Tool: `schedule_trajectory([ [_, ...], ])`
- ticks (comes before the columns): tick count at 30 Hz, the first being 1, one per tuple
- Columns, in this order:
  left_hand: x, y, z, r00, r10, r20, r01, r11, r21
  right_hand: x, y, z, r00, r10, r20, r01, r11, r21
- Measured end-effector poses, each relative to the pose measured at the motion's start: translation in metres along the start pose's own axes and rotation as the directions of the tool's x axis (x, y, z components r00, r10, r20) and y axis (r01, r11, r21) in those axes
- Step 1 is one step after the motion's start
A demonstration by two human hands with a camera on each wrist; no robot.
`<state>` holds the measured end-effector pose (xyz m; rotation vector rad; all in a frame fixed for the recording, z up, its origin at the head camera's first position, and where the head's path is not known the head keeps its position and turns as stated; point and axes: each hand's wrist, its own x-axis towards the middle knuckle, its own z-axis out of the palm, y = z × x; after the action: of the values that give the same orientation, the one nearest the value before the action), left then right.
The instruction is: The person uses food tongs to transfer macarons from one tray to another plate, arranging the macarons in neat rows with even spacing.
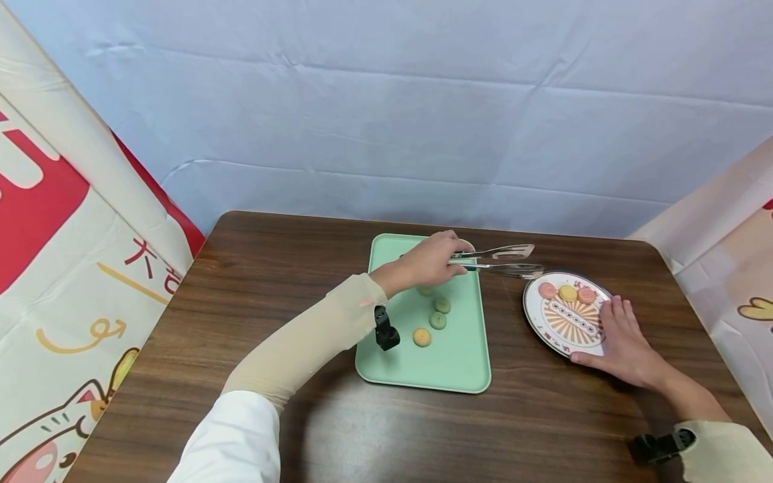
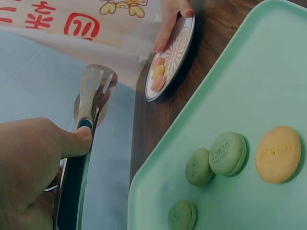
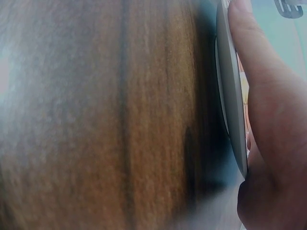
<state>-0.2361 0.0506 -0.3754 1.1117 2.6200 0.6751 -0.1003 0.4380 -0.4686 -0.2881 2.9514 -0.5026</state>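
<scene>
Gripping a pair of metal tongs (image 1: 504, 252) in the head view, the person's left hand (image 1: 431, 260) is above the far part of a green tray (image 1: 453, 369). The ends of the tongs are parted and point toward a round printed plate (image 1: 570, 322) on the right. On the tray lie three green cookies (image 1: 437, 320) and one yellow-orange cookie (image 1: 421, 337). The plate bears two pink cookies (image 1: 586, 295) with a yellow cookie (image 1: 568, 292) between them, and the right hand (image 1: 631, 349) rests on its near right edge, fingers straight, thumb spread. Both tray and plate are on a brown wooden tabletop (image 1: 284, 261).

From the left wrist, the left grip is closed around the dark handle, thumb pressed along it, the slotted end standing clear of the tray. Two green cookies touch; the third is apart from them. Stamped lettering shows on the cookies.

From the right wrist, the right grip is relaxed, thumb lying along the rim of the plate; a slotted end of the tongs shows at the top corner.
</scene>
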Motion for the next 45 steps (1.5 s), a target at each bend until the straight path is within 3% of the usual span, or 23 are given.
schedule_trajectory([
  [7,-0.009,-0.006,-0.004,1.0,-0.001,0.001,0.001,1.0,0.022,-0.001,0.0,0.002,1.0,-0.004,0.0,0.004,1.0,0.006],
  [45,-0.059,-0.042,-0.008,0.998,-0.001,-0.059,-0.001,0.999,-0.043,-0.004,0.0,0.003,1.0,-0.011,-0.006,0.011,1.0,0.016],
])
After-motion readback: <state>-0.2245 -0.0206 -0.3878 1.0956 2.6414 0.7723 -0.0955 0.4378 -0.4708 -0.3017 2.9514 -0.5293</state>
